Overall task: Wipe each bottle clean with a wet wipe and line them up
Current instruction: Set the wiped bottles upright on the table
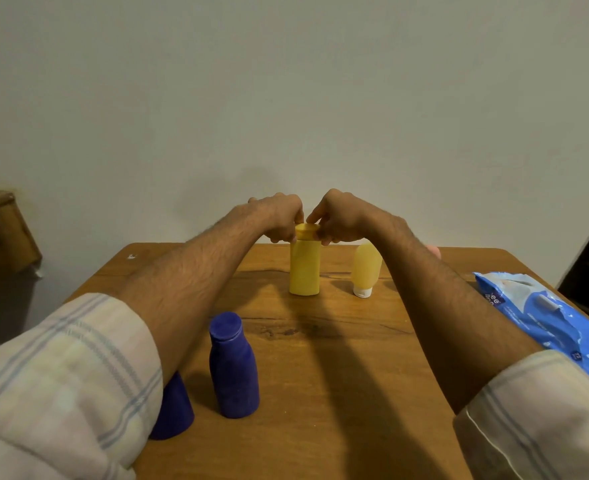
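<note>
Both hands [281,216] [338,216] pinch yellow bottle [304,268] cap between fingertips; likely light, smooth plastic, so grip the body below.

On the brown wooden surface [320,375], toward 12 o'clock, stands an upright opaque yellow plastic bottle [305,268]. The left grip [281,218] and right grip [341,216] pinch its cap from either side. A translucent yellow tube [365,268] stands cap-down at its 3 o'clock. Two dark blue plastic bottles [234,365] stand at 7 o'clock, and a blue wet-wipe pack [556,317] lies at 3 o'clock.

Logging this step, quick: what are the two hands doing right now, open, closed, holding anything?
Left hand: grips the cap of the yellow bottle.
Right hand: pinches that same cap.
</note>
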{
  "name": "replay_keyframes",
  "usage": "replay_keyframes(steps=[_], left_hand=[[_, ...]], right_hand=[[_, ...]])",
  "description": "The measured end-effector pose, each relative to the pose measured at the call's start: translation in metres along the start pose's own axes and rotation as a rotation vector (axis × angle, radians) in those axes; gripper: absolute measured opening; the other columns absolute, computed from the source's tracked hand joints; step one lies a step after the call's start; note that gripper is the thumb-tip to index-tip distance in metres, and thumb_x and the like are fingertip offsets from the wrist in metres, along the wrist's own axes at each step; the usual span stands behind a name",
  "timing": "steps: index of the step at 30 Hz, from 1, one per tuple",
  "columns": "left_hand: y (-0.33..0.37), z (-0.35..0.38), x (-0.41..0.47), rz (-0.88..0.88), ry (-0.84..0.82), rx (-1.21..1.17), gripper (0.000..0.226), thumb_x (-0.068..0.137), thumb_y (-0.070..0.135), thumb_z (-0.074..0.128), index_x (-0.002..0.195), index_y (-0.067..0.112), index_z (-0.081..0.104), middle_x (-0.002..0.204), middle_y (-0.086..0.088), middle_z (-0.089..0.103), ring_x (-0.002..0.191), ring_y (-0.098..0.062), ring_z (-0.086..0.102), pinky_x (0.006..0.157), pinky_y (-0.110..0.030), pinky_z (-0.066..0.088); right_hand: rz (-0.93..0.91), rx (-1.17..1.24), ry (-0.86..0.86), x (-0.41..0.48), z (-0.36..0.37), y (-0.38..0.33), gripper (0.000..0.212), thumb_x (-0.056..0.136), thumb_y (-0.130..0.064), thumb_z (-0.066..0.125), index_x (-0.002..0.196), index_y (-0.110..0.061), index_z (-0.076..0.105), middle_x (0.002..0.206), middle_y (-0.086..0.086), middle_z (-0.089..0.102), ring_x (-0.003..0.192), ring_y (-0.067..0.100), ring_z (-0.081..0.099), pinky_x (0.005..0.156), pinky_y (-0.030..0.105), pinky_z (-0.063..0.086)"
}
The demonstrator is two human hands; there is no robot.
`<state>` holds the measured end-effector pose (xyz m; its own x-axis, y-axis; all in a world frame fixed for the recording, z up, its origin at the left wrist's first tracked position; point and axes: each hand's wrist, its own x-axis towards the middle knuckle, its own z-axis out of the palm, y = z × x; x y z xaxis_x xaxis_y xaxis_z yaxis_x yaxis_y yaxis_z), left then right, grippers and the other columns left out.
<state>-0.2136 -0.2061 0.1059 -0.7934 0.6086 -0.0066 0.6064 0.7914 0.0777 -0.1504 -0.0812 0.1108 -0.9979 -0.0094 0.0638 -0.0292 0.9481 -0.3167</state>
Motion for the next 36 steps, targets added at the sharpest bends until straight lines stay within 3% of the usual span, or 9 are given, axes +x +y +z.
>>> replay_keyframes(steps=[14,17,20,26,29,32,36], left_hand=[[-0.004,-0.024,-0.036,-0.057,0.036,0.017,0.049,0.088,0.018,0.072,0.134,0.011,0.055,0.117,-0.009,0.069,0.086,-0.018,0.066,0.097,-0.047,0.049],[-0.008,-0.037,-0.053,-0.066,0.020,-0.004,0.049,0.087,0.019,0.073,0.133,0.010,0.056,0.114,-0.010,0.070,0.088,-0.020,0.069,0.092,-0.043,0.054],[-0.011,-0.047,-0.075,-0.044,0.018,-0.037,0.048,0.089,0.016,0.070,0.133,0.006,0.056,0.116,-0.013,0.069,0.085,-0.020,0.067,0.079,-0.030,0.055],[-0.023,-0.057,-0.119,-0.032,-0.020,-0.089,0.032,0.090,0.022,0.069,0.118,0.006,0.068,0.109,-0.009,0.071,0.089,-0.017,0.069,0.081,-0.029,0.055],[-0.025,-0.060,-0.139,-0.027,-0.081,-0.107,0.022,0.092,0.013,0.063,0.111,0.004,0.069,0.109,-0.009,0.070,0.092,-0.017,0.066,0.078,-0.024,0.053],[-0.025,-0.063,-0.159,-0.046,-0.195,-0.075,0.022,0.091,0.004,0.059,0.110,0.007,0.069,0.113,-0.008,0.069,0.105,-0.020,0.064,0.092,-0.031,0.050],[-0.023,-0.065,-0.180,-0.052,-0.385,-0.014,0.037,0.088,0.002,0.060,0.124,0.009,0.064,0.117,-0.003,0.067,0.116,-0.021,0.060,0.107,-0.039,0.041]], right_hand=[[0.047,0.030,0.068,-0.016,-0.016,-0.011,0.048,0.086,-0.007,0.070,0.131,-0.004,0.056,0.116,0.014,0.067,0.084,0.019,0.069,0.071,0.024,0.053],[0.019,0.029,0.088,-0.026,-0.024,-0.023,0.048,0.084,-0.010,0.072,0.129,-0.005,0.058,0.117,0.013,0.067,0.083,0.019,0.069,0.069,0.023,0.053],[-0.032,0.049,0.077,-0.039,-0.032,-0.042,0.046,0.084,-0.011,0.073,0.128,-0.005,0.059,0.115,0.013,0.068,0.085,0.021,0.071,0.065,0.021,0.055],[-0.062,0.097,-0.138,-0.067,-0.034,-0.090,0.038,0.084,-0.015,0.072,0.120,-0.004,0.065,0.109,0.011,0.071,0.089,0.021,0.071,0.081,0.032,0.059],[-0.050,0.109,-0.277,-0.081,-0.029,-0.109,0.035,0.086,-0.014,0.071,0.119,-0.006,0.066,0.105,0.008,0.073,0.092,0.020,0.072,0.087,0.036,0.057],[-0.045,0.091,-0.377,-0.091,-0.024,-0.125,0.037,0.086,-0.011,0.070,0.121,-0.006,0.064,0.101,0.007,0.074,0.092,0.020,0.072,0.086,0.034,0.058],[-0.037,0.050,-0.462,-0.099,-0.017,-0.141,0.042,0.082,-0.011,0.074,0.122,-0.008,0.063,0.100,0.007,0.074,0.091,0.019,0.072,0.086,0.034,0.058]])
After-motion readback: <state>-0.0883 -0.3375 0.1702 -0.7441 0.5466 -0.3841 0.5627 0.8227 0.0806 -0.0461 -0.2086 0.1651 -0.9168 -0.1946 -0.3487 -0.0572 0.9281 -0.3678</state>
